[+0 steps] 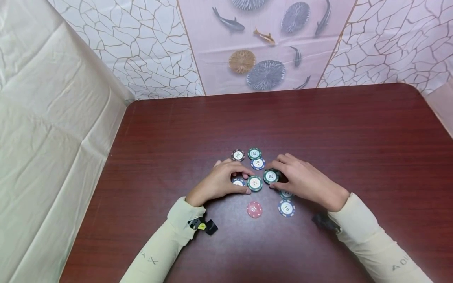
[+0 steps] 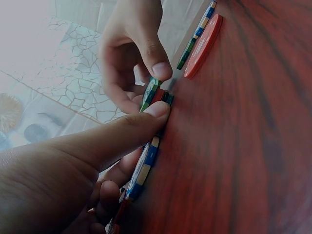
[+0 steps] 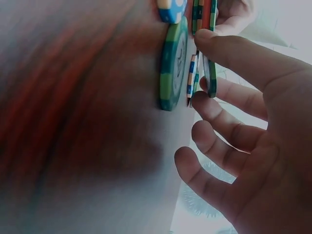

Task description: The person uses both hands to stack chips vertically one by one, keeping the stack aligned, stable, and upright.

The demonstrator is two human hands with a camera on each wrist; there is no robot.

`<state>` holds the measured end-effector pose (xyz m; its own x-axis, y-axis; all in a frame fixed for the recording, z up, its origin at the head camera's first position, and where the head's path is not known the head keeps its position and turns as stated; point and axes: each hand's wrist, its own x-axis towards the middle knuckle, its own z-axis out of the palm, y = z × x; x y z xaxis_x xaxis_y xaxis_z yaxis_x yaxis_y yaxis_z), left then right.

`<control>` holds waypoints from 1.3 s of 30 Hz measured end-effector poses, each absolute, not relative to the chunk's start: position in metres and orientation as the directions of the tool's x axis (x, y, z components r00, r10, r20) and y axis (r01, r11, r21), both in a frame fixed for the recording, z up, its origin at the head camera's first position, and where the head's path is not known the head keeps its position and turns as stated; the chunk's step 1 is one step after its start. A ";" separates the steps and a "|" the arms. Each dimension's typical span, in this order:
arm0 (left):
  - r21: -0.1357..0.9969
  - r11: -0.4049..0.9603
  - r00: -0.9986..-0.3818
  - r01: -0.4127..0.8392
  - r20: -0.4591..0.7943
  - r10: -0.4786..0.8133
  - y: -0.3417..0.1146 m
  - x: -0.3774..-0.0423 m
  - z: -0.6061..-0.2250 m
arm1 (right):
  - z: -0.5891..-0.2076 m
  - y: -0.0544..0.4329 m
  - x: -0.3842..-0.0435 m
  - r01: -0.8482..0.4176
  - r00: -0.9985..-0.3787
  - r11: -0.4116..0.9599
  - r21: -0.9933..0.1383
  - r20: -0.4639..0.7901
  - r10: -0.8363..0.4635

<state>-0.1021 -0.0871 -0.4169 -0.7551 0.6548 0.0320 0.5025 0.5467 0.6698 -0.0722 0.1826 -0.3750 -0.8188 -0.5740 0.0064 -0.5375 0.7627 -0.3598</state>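
Observation:
My left hand (image 1: 223, 179) pinches a green-edged poker chip (image 1: 255, 183) between thumb and fingers near the middle of the table. In the left wrist view, green and red chip edges (image 2: 158, 96) show by that thumb. My right hand (image 1: 301, 181) pinches another green chip (image 1: 270, 176), marked 20, just right of it; in the right wrist view this chip (image 3: 211, 80) is tilted on edge to the camera, with the other fingers spread loosely. A blue-and-white chip (image 1: 238, 182) lies partly hidden under my left fingers. Below my right hand, a green chip (image 1: 286, 194) is partly covered.
Beyond the hands lie a dark chip (image 1: 238, 155), a green chip (image 1: 254, 153) and a blue chip (image 1: 258, 163) touching the green one. Nearer me are a red chip (image 1: 254, 209) and a blue chip (image 1: 286, 208). Patterned cloth (image 1: 159, 51) hangs behind the brown table (image 1: 177, 125).

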 end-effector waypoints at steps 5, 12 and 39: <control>0.671 0.545 -0.756 0.502 0.035 0.654 -0.087 -0.102 -0.417 | -0.372 0.183 -0.071 -0.505 -0.829 0.760 -0.409 -0.016 -0.560; 0.676 0.542 -0.757 0.499 0.036 0.652 -0.087 -0.102 -0.415 | -0.368 0.181 -0.069 -0.518 -0.821 0.735 -0.437 0.012 -0.570; 0.667 0.562 -0.759 0.489 0.008 0.651 -0.087 -0.103 -0.416 | -0.378 0.151 -0.061 -0.593 -0.789 0.712 -0.376 0.099 -0.606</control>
<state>-0.1029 -0.0872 -0.4157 -0.7590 0.6510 0.0080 0.4890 0.5619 0.6671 -0.0613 0.1511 -0.3782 -0.7894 -0.6057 0.0993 -0.5934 0.7117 -0.3760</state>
